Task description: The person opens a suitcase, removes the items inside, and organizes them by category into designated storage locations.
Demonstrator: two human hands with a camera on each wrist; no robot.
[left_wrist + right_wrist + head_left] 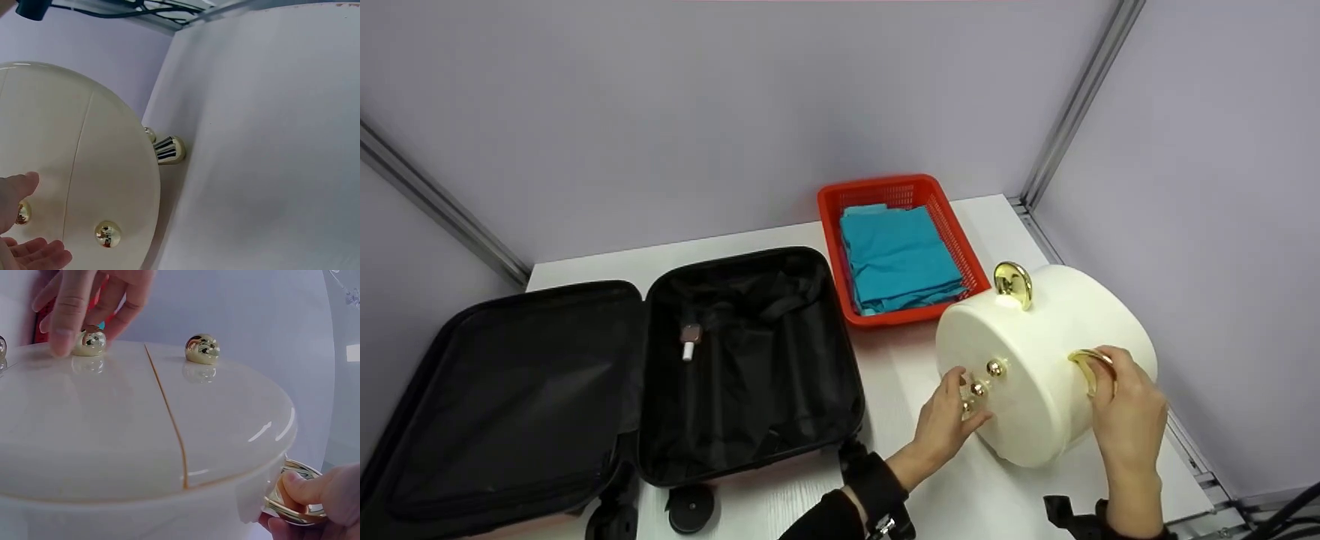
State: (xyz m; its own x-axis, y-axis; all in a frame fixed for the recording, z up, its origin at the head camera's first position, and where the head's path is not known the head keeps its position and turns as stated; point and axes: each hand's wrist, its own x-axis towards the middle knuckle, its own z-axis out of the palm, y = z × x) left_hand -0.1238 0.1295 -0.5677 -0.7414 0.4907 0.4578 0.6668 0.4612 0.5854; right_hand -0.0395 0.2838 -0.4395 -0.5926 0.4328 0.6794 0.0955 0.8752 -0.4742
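Note:
A large cream-white round container (1072, 307) with gold fittings lies tilted on its side, its flat round face turned towards the left. My right hand (1132, 412) grips a gold loop handle (298, 512) on its curved wall, thumb and fingers curled round the loop. My left hand (945, 424) is at the flat face, its thumb and fingers spread on either side of a gold ball knob (90, 343). In the left wrist view the fingers (48, 256) look apart from each other and fairly straight. Another gold handle (1014, 285) stands up from the container's upper side.
A black suitcase (802, 382) lies unfolded at the left, with a small brown-and-white item (690, 341) inside. Behind the container, a red plastic basket (877, 319) holds folded teal cloth (900, 255). Panel walls (697, 112) border the white table (780, 495).

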